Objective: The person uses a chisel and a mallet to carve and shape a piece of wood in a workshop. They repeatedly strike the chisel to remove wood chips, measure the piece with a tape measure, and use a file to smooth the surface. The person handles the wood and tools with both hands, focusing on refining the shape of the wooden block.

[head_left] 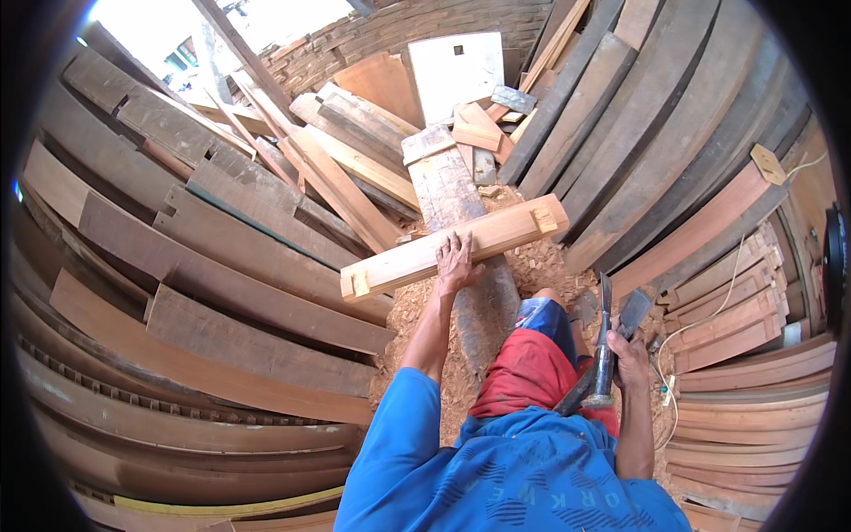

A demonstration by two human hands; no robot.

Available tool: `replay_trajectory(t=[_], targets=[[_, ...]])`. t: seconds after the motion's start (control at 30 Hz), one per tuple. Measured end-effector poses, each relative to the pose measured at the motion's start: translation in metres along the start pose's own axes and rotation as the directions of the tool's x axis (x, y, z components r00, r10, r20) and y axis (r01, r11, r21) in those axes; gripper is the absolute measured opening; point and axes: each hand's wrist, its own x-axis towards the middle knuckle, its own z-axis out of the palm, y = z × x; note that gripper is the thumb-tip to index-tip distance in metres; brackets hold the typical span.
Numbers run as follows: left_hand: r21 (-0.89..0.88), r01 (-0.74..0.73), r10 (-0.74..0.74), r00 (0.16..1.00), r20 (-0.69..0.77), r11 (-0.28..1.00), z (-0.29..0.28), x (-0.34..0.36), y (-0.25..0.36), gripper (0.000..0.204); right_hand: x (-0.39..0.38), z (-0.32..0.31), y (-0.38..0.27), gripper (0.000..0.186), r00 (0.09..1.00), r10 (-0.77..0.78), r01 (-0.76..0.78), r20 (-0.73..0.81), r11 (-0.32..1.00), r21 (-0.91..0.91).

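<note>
Lying slantwise, tan beam (496, 235), yellowish end patches (542, 218)

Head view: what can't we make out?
Head view, all:
Pale rectangular wooden beam: underside, turned away.
Left hand: palm, hidden by its back.
Right hand: palm, hidden by its fingers and dark metal tools.
Worn grey plank: part, hidden by the beam.
Black curved object: remainder, cut off by right rim.
</note>
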Motion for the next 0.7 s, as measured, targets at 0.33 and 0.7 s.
replay_trajectory(t=[0.33, 0.7], targets=[[-0.157, 0.227, -0.244, 0.965, -0.096, 0.961, -0.008, 0.047, 0.041, 0.045, 0.01, -0.018, -0.008, 0.041, 0.999, 0.034, -0.037, 0.043, 0.996, 0.083], [0.128, 0.433, -0.414, 0.897, -0.153, 0.892, 0.024, 0.102, 0.078, 0.045, 0.096, -0.097, 0.025, 0.074, 0.929, 0.332, -0.364, 0.164, 0.901, 0.235]])
